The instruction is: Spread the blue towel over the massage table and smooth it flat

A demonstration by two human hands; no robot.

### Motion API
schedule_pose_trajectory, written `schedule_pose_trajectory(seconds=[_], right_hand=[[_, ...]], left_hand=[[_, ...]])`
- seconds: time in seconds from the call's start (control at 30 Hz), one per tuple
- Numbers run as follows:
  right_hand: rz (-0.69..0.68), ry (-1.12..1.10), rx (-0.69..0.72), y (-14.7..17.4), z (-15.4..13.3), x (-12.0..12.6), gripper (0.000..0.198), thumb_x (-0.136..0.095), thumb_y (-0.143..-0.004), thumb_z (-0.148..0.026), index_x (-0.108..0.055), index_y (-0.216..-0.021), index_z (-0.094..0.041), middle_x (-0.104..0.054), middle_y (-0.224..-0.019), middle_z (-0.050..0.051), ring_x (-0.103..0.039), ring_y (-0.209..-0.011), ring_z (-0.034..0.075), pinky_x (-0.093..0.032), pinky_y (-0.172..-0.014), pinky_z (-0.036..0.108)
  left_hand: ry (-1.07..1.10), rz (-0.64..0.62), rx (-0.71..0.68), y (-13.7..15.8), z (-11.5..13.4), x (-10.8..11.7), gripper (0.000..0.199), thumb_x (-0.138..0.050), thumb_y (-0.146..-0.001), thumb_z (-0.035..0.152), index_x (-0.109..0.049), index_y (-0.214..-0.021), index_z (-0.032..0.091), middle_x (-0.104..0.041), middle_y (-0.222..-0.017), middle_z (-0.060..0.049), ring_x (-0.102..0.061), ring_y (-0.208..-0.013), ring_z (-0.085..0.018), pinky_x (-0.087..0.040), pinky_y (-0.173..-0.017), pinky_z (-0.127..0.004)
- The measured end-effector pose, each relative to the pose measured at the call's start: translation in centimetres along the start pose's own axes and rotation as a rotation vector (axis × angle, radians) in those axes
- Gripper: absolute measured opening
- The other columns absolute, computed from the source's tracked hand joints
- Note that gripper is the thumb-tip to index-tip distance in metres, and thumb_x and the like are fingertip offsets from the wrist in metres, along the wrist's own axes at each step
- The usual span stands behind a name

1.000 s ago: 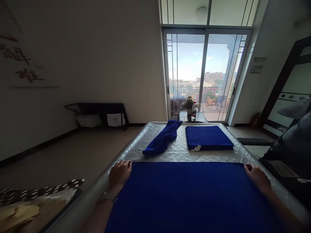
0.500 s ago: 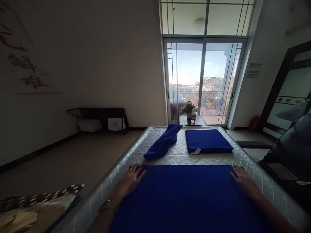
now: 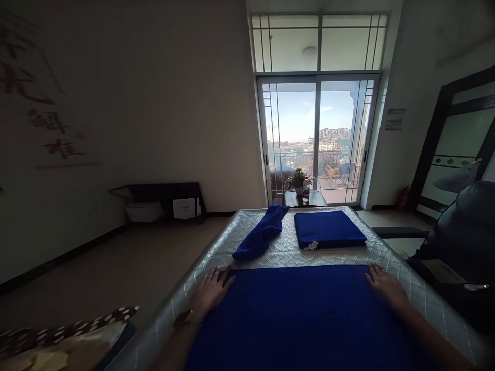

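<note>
A large blue towel (image 3: 305,314) lies spread flat on the quilted silver mattress (image 3: 421,299) right in front of me. My left hand (image 3: 211,293) rests flat with fingers apart on the towel's far left corner. My right hand (image 3: 384,287) lies flat on its far right corner. Neither hand grips the cloth. Farther back, a crumpled blue towel (image 3: 261,233) lies to the left and a neatly folded blue towel (image 3: 328,230) with a white tag sits to the right.
A small dark table (image 3: 303,197) with a potted plant stands beyond the mattress, before the sliding glass balcony door (image 3: 317,139). A low dark bench (image 3: 162,198) lines the left wall. A dotted cushion (image 3: 65,335) lies at lower left, dark furniture (image 3: 460,247) at right.
Both hands slid inward along the towel's far edge and went from curled at the corners to lying flat. The view tilted upward a little.
</note>
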State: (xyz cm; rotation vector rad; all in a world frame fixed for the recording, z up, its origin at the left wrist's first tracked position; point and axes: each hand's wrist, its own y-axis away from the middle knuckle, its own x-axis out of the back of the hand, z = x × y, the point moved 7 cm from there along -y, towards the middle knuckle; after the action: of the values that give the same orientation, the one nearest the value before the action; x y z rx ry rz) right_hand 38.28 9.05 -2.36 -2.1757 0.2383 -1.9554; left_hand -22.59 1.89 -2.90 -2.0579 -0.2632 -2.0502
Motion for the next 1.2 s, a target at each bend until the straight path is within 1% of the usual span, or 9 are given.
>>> schedule_pose_trajectory(seconds=[0.07,0.17,0.33,0.5,0.67,0.8,0.93,1.07,1.2], right_hand=[[-0.024,0.061,0.025,0.0,-1.9,1.0,0.059,-0.020,-0.096,-0.027,-0.053,-0.143,-0.012,-0.036,-0.159,0.014,-0.024,-0.151,0.022,-0.017,-0.123,0.044],[-0.053,0.054,0.123,0.4,-7.8,2.3,0.060,-0.023,-0.097,-0.027,-0.042,-0.150,-0.008,-0.037,-0.158,0.016,-0.027,-0.149,0.024,-0.019,-0.124,0.044],[-0.168,-0.177,0.454,2.5,-21.3,0.8,0.061,-0.022,-0.100,-0.037,-0.032,-0.154,-0.010,-0.033,-0.160,0.012,-0.027,-0.150,0.022,-0.022,-0.123,0.041],[-0.205,-0.156,0.486,3.1,-25.5,-2.5,0.061,-0.027,-0.097,-0.032,-0.028,-0.156,-0.012,-0.026,-0.163,0.010,-0.021,-0.152,0.022,-0.018,-0.124,0.041],[-0.234,-0.163,0.419,2.8,-24.0,-3.0,0.063,-0.017,-0.099,-0.037,-0.026,-0.156,-0.011,-0.023,-0.164,0.009,-0.017,-0.153,0.021,-0.014,-0.124,0.041],[-0.262,-0.151,0.321,2.3,-19.4,-2.2,0.067,-0.016,-0.099,-0.045,-0.025,-0.157,-0.011,-0.023,-0.164,0.009,-0.016,-0.153,0.021,-0.014,-0.124,0.041],[-0.217,-0.106,0.252,1.5,-10.9,-1.2,0.068,-0.019,-0.099,-0.046,-0.028,-0.155,-0.009,-0.027,-0.163,0.012,-0.019,-0.152,0.022,-0.016,-0.124,0.043],[-0.143,-0.010,0.112,0.4,-2.0,-0.9,0.064,-0.024,-0.097,-0.036,-0.037,-0.151,-0.006,-0.035,-0.159,0.017,-0.022,-0.151,0.022,-0.018,-0.123,0.043],[-0.138,0.024,-0.002,-0.1,2.2,-1.4,0.066,-0.020,-0.098,-0.039,-0.033,-0.153,-0.005,-0.033,-0.161,0.015,-0.023,-0.151,0.021,-0.021,-0.122,0.040]], left_hand=[[0.022,0.054,0.040,0.3,1.5,1.8,0.074,-0.031,-0.097,0.059,-0.037,-0.151,0.009,-0.032,-0.158,-0.026,-0.034,-0.146,-0.039,-0.029,-0.117,-0.056],[0.112,0.248,-0.212,1.5,8.9,4.6,0.070,-0.024,-0.101,0.049,-0.045,-0.144,-0.001,-0.041,-0.152,-0.030,-0.040,-0.142,-0.041,-0.034,-0.113,-0.061],[0.178,0.298,-0.586,4.9,23.2,4.0,0.056,-0.027,-0.103,0.046,-0.049,-0.146,0.017,-0.049,-0.153,-0.013,-0.041,-0.145,-0.024,-0.037,-0.118,-0.041],[0.186,0.330,-0.656,6.1,27.2,1.3,0.048,-0.027,-0.104,0.032,-0.046,-0.147,0.020,-0.054,-0.149,-0.013,-0.043,-0.143,-0.026,-0.039,-0.116,-0.051],[0.205,0.242,-0.559,5.0,26.1,0.0,0.057,-0.025,-0.104,0.044,-0.042,-0.149,0.015,-0.045,-0.156,-0.014,-0.035,-0.147,-0.025,-0.034,-0.120,-0.048],[0.188,0.167,-0.491,4.1,23.0,-0.1,0.057,-0.028,-0.103,0.047,-0.041,-0.150,0.018,-0.041,-0.158,-0.012,-0.032,-0.149,-0.025,-0.032,-0.121,-0.048],[0.174,0.107,-0.446,3.2,15.5,0.1,0.057,-0.025,-0.102,0.046,-0.041,-0.151,0.020,-0.039,-0.159,-0.011,-0.029,-0.150,-0.026,-0.027,-0.122,-0.050],[0.191,0.063,-0.242,2.0,5.7,-0.3,0.064,-0.025,-0.101,0.051,-0.034,-0.153,0.016,-0.033,-0.161,-0.011,-0.025,-0.151,-0.026,-0.022,-0.123,-0.051],[0.167,0.087,-0.113,1.1,0.0,-1.3,0.065,-0.024,-0.100,0.052,-0.034,-0.153,0.016,-0.031,-0.162,-0.010,-0.025,-0.151,-0.026,-0.024,-0.121,-0.050]])
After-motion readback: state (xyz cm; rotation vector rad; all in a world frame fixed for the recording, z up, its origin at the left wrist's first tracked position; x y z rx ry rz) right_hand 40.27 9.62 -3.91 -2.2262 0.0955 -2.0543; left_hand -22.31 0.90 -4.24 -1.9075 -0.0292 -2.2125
